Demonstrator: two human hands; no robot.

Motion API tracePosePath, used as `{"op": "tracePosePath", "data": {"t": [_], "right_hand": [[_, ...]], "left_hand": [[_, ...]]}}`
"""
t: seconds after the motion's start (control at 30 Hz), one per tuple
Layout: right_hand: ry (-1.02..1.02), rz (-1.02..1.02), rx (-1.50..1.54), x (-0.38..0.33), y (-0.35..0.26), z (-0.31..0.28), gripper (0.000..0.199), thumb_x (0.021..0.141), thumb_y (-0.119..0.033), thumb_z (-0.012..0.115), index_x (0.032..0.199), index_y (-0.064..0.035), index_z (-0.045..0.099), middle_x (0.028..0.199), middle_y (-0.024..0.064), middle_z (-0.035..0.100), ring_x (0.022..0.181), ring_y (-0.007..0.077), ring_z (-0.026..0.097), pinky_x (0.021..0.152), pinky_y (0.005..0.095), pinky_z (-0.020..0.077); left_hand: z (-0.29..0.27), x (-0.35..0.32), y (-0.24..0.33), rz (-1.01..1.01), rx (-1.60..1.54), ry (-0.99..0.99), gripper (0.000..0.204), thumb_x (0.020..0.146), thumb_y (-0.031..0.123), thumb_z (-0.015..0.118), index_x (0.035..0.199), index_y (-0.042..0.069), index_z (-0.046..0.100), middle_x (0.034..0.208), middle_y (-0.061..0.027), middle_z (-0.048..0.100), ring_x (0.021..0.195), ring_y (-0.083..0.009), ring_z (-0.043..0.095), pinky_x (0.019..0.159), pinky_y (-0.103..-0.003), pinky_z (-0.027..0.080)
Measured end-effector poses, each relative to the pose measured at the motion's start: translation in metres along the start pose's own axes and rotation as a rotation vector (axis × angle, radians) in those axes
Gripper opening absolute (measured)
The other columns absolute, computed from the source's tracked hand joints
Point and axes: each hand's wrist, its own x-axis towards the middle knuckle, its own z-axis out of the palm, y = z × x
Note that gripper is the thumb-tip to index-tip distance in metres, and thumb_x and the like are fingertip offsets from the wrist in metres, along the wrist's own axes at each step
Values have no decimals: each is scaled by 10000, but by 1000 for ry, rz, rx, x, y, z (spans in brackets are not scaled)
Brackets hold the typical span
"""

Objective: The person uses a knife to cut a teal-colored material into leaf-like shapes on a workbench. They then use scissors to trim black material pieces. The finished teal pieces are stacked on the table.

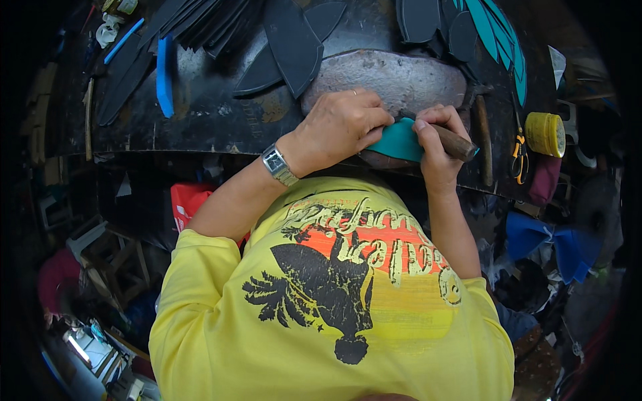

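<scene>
A teal leather-like piece (pixel 400 142) lies at the near edge of a grey stone slab (pixel 381 77). My left hand (pixel 341 127), with a metal watch on its wrist, has its fingers closed on the left end of the teal piece. In my right hand (pixel 438 144) is a wooden-handled tool (pixel 455 142), its thick end pointing right. The tool's working end is mostly hidden by the fingers, so its kind is unclear. My right thumb rests against the teal piece's right side.
Black cut pieces (pixel 294 47) lie beyond the slab, with blue strips (pixel 164 77) at left. Several teal pieces (pixel 495 33) are at the far right. A wooden handle (pixel 484 140), orange-handled scissors (pixel 519 160) and a yellow tub (pixel 545 134) stand or lie along the right side.
</scene>
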Motion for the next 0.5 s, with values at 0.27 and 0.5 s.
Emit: {"op": "tracePosePath", "data": {"t": [0.27,0.5], "right_hand": [[-85,-4,-34,-2,-5,-3,93,817,-27,652,804,-10,562,756,55,574,702,124,528,674,278,433],[-99,-25,10,-2,-6,-3,80,796,-4,634,789,-2,555,754,64,570,680,137,514,669,284,433]], "left_hand": [[3,-2,-1,44,-16,32,214,774,73,771,981,59,717,915,-63,671,854,-253,665,735,-359,555],[3,-2,-1,21,-44,50,206,774,69,771,974,60,720,925,-58,679,860,-249,664,745,-357,551]]}}
